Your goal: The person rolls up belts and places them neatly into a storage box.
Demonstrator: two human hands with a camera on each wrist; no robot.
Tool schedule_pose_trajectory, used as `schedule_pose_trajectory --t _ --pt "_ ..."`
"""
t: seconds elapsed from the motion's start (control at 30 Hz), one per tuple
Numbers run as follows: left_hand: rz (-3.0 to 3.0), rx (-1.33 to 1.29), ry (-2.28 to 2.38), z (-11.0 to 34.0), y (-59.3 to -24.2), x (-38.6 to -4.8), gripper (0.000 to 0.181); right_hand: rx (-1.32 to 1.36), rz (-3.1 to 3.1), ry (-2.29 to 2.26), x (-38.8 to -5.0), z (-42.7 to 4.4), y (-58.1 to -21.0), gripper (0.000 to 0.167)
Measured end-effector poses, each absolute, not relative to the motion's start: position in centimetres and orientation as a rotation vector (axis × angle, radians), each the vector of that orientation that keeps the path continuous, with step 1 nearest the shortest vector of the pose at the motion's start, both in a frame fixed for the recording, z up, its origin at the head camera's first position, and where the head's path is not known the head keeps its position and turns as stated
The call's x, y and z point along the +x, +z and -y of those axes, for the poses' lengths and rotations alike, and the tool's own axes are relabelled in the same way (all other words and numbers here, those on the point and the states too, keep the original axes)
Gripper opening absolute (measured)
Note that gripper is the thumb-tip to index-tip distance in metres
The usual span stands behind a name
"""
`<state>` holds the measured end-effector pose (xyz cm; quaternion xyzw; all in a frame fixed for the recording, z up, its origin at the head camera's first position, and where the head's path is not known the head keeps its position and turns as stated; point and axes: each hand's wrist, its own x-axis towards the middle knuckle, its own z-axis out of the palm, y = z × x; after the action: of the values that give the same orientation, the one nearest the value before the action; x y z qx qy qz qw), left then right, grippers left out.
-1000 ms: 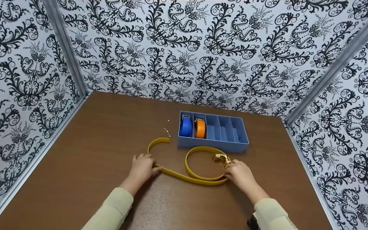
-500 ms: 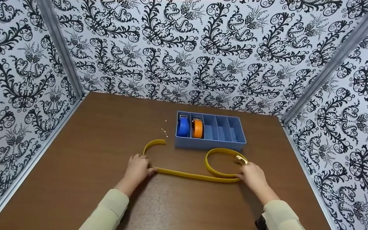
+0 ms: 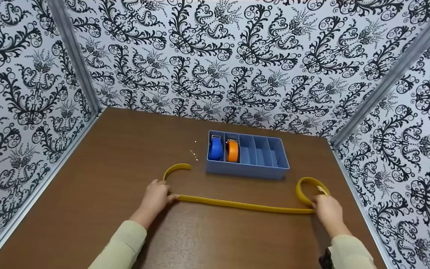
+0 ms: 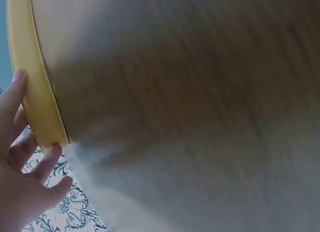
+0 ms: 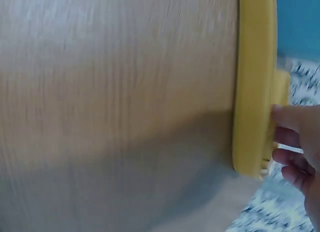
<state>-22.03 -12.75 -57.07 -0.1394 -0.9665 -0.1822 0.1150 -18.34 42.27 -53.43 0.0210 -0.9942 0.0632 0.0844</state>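
Note:
A yellow belt (image 3: 237,204) stands on its edge on the brown table, its middle stretch nearly straight between the two hands. At its left part, my left hand (image 3: 156,196) holds the strap between thumb and fingers, and the free tip curves away beyond the fingers. My right hand (image 3: 328,210) grips the other part, where the strap loops round into a small coil with a gold buckle (image 3: 322,189) partly hidden by the fingers. In the left wrist view, fingertips touch the stitched strap (image 4: 37,87). The right wrist view has the thumb against the doubled strap (image 5: 255,87).
Behind the belt stands a blue divided tray (image 3: 245,170). A rolled blue belt (image 3: 216,148) and a rolled orange belt (image 3: 232,150) sit in its two leftmost compartments. Small bright specks (image 3: 193,154) show left of the tray. Patterned walls enclose the table (image 3: 133,142).
My right hand has moved to the right with the buckle end. The coil has become smaller and the straight stretch longer. My left hand has shifted slightly left, still holding the strap.

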Motion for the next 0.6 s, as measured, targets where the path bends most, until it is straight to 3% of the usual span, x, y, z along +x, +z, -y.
schedule_pose_trajectory --t 0.13,0.3,0.6 --pt "2.821 -0.403 -0.554 12.7 -57.1 -22.1 0.032 -0.024 2.937 0.323 -18.2 -42.6 -54.1 0.015" --pt "2.809 -0.394 -0.562 12.5 -57.1 -22.2 0.036 0.102 2.765 0.287 -18.1 -41.0 -55.2 0.017" --pt "2.889 -0.364 -0.569 12.1 -56.8 -22.5 0.035 0.180 2.671 0.357 -17.6 -33.0 -55.4 0.022"
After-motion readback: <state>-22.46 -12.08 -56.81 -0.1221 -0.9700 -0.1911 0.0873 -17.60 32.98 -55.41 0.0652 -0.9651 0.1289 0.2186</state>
